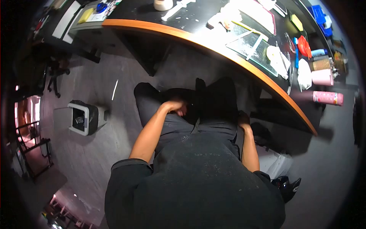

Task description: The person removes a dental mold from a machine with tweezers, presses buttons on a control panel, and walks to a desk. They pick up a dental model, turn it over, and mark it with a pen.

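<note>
My left hand [177, 106] lies on my left thigh, bent at the wrist, with its fingers drooping loosely over the inner side and partly lost in shadow. Nothing shows in it. Dark trousers [217, 103] cover both my legs, which sit just short of the desk's front edge. Down beside my right hip is my right hand [244, 119], its fingers hidden in the dark by the trouser leg. Both hands are below the black desk [198, 13] with its orange-brown edge.
On the desk are a glass plate [251, 47], a blue toothbrush [296, 52], a red bowl [304, 46], a pink cup [322, 77] and a pink patterned can [328, 98]. A grey-rimmed bin [85, 118] stands on the floor at left. A white box [272, 164] sits behind my right arm.
</note>
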### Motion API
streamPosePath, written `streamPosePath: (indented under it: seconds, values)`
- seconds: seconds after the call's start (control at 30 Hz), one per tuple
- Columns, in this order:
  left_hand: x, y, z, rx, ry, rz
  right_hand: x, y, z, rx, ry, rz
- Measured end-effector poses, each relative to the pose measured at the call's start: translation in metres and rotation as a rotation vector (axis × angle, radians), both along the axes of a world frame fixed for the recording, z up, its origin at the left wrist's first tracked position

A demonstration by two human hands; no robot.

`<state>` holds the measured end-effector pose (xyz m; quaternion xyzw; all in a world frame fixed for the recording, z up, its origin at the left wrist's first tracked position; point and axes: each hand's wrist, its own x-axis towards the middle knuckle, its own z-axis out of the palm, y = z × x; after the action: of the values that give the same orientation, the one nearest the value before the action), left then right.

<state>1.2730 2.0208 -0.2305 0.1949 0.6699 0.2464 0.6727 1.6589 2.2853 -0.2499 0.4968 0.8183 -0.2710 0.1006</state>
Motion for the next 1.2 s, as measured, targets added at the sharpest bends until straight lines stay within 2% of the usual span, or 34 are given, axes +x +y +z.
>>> streamPosePath:
  seconds: [0.03,0.07,0.1,0.13,0.17,0.2,0.27,0.3,0.33,0.4,0.43,0.5,0.53,0.63,0.7,0.77,0.83,0.87,0.9,0.97,1.0,1.1,1.13,1.17,1.2]
  values:
    - [0.01,0.001,-0.012,-0.065,-0.355,-0.214,0.003,-0.003,0.003,0.023,-0.009,-0.01]
    - [0.026,0.006,-0.018,-0.048,-0.371,-0.277,0.007,-0.005,0.002,0.047,0.005,0.014]
    - [0.028,0.011,0.013,0.108,0.017,-0.445,0.007,-0.007,0.001,0.072,0.023,0.043]
    - [0.03,0.013,-0.028,0.272,0.208,-0.071,0.007,-0.009,-0.001,0.094,0.042,0.075]
    - [0.024,0.018,-0.04,0.464,0.497,0.299,0.01,-0.008,-0.007,0.106,0.081,0.077]
    - [0.018,0.024,-0.041,0.632,0.849,0.614,0.015,-0.008,-0.015,0.117,0.122,0.073]
    - [-0.002,0.03,-0.037,0.751,1.197,1.082,0.025,-0.016,-0.02,0.113,0.154,0.015]
    - [-0.019,0.021,-0.043,0.663,1.089,1.244,0.02,-0.02,-0.012,0.098,0.148,-0.03]
    - [-0.03,0.01,-0.048,0.628,0.812,1.35,0.017,-0.021,-0.003,0.082,0.144,-0.069]
    - [-0.051,-0.009,-0.051,0.547,0.265,1.514,0.01,-0.018,0.012,0.112,0.014,0.011]
    - [-0.053,-0.015,-0.052,0.521,0.216,1.365,0.003,-0.02,0.015,0.125,-0.044,0.048]
    - [-0.05,-0.03,-0.046,0.46,0.123,1.052,0.002,-0.018,0.009,0.095,0.017,0.036]
    - [-0.04,-0.03,-0.043,0.547,0.214,1.016,0.005,-0.015,0.004,0.083,0.048,0.025]
    - [-0.024,-0.032,-0.022,0.489,0.381,0.86,0.009,-0.014,0.004,0.081,0.158,0.004]
    - [-0.014,-0.035,-0.033,0.463,0.518,0.785,0.01,-0.015,0.0,0.082,0.109,0.014]
    - [0.003,-0.033,0.001,0.421,0.6,0.693,0.013,-0.013,-0.005,0.099,0.123,0.002]
    - [0.017,-0.037,0.015,0.451,0.81,0.645,0.019,-0.015,-0.011,0.123,0.194,-0.029]
    - [0.024,-0.039,0.034,0.424,0.862,0.62,0.019,-0.016,0.0,0.006,0.205,-0.103]
    - [0.023,-0.053,0.01,0.548,0.946,0.625,0.022,-0.016,-0.005,0.022,0.178,-0.12]
    - [0.032,-0.061,0.051,0.522,1.085,0.647,0.037,-0.013,-0.037,0.043,0.122,-0.153]
    - [0.032,-0.069,0.054,0.553,1.171,0.685,0.043,-0.009,-0.055,-0.093,0.085,-0.176]
    - [0.026,-0.105,0.052,0.369,1.435,0.745,0.038,-0.032,-0.052,-0.073,0.1,-0.073]
    - [0.017,-0.126,0.032,0.32,1.412,0.831,0.034,-0.037,-0.047,-0.089,0.12,-0.08]
    - [0.009,-0.144,0.011,0.171,1.434,0.915,0.038,-0.044,-0.064,-0.059,0.157,-0.114]
    - [0.005,-0.156,0.001,0.053,1.33,1.051,0.041,-0.051,-0.082,-0.03,0.192,-0.147]
